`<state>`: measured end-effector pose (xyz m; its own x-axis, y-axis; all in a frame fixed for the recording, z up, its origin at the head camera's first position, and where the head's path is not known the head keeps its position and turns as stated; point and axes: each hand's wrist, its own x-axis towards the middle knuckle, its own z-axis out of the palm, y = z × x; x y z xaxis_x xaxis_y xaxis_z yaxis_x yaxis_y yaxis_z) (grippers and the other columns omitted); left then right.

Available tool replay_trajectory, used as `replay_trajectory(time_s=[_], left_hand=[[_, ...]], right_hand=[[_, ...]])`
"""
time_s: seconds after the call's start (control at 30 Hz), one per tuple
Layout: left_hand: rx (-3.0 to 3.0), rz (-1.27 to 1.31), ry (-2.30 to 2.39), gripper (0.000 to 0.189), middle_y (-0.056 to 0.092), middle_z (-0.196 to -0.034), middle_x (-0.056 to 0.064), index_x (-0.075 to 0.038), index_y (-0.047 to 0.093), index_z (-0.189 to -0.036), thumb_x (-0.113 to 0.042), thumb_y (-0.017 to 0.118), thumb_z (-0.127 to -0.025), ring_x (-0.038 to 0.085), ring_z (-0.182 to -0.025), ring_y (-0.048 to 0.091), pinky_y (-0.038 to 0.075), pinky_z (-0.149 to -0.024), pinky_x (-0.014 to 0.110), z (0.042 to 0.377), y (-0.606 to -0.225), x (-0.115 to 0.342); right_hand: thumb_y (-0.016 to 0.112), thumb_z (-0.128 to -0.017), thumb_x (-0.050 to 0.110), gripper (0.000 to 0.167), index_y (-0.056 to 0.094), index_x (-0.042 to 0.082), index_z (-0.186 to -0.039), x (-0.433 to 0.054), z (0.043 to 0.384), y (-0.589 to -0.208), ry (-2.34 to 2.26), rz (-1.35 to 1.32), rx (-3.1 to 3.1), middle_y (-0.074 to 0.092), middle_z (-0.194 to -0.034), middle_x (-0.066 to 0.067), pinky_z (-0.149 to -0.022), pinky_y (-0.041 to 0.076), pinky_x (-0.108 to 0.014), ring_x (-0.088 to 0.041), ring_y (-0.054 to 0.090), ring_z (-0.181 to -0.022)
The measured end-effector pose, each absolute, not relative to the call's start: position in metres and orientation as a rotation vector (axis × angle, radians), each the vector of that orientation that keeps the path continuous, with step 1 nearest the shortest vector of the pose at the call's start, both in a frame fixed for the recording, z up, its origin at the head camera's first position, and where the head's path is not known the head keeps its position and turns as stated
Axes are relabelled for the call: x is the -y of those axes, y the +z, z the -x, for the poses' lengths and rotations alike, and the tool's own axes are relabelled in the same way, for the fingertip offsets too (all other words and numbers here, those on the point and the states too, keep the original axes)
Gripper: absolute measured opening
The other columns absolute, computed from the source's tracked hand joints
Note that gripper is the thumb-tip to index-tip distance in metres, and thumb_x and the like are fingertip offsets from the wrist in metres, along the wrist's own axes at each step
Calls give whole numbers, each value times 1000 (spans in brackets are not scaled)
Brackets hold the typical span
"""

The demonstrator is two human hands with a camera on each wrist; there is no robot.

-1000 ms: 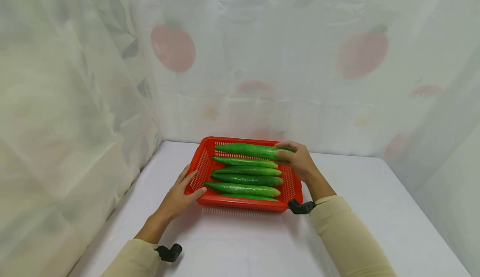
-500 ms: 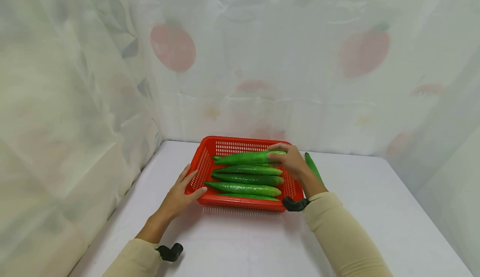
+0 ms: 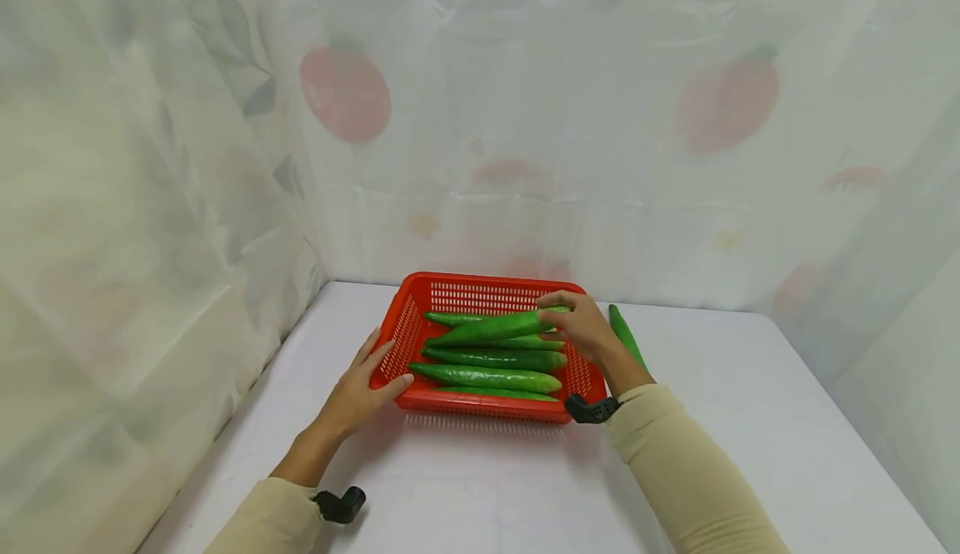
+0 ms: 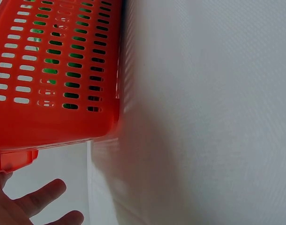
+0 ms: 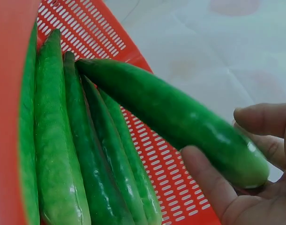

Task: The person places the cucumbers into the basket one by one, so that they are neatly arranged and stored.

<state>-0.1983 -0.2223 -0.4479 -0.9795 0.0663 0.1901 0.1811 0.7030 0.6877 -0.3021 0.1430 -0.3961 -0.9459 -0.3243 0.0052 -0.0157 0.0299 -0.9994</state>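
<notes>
My right hand [image 3: 581,325] grips a cucumber [image 3: 487,329] by its paler end, thumb on one side and fingers on the other. That cucumber slants over the others in the red plastic basket [image 3: 487,409], its dark tip low among them. In the right wrist view the held cucumber [image 5: 180,122] crosses above several cucumbers lying side by side, such as this pale green one [image 5: 58,140]. At the basket's left near corner rests my left hand [image 3: 360,387], fingers extended and spread, thumb over the rim. In the left wrist view, the left fingers [image 4: 40,197] lie beside the basket's wall [image 4: 54,122].
Another cucumber [image 3: 628,336] lies on the white tabletop [image 3: 735,421] right of the basket, partly hidden by my right forearm. A hanging sheet with fruit prints [image 3: 525,121] stands behind the table, with further sheeting [image 3: 135,246] along the left.
My right hand has brought the held cucumber from the basket's far wall towards me, and its dark tip now slants lower. The cucumber on the right has come into view. My left hand stays put.
</notes>
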Motion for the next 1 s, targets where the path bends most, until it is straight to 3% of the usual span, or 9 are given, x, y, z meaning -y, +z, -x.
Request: replay_trajectory(time_s=[0.3, 1.0], left_hand=[[2759, 196, -1155, 82, 13, -160, 1, -13, 40, -148, -59, 64, -85, 37, -138, 26, 30, -100, 64, 196, -449, 224], [2764, 201, -1143, 82, 13, -160, 1, -12, 39, -149, -58, 64, -85, 38, -138, 26, 29, -100, 64, 199, -448, 225]], right_hand=[[58, -97, 9, 42, 47, -11, -132, -144, 303, -399, -2009, 339, -2009, 38, -140, -27, -90, 42, -62, -41, 42, -123], [59, -96, 11, 49, 41, -8, -138, -156, 294, -380, -2096, 364, -1953, 31, -145, -26, -90, 44, -58, -41, 30, -133]])
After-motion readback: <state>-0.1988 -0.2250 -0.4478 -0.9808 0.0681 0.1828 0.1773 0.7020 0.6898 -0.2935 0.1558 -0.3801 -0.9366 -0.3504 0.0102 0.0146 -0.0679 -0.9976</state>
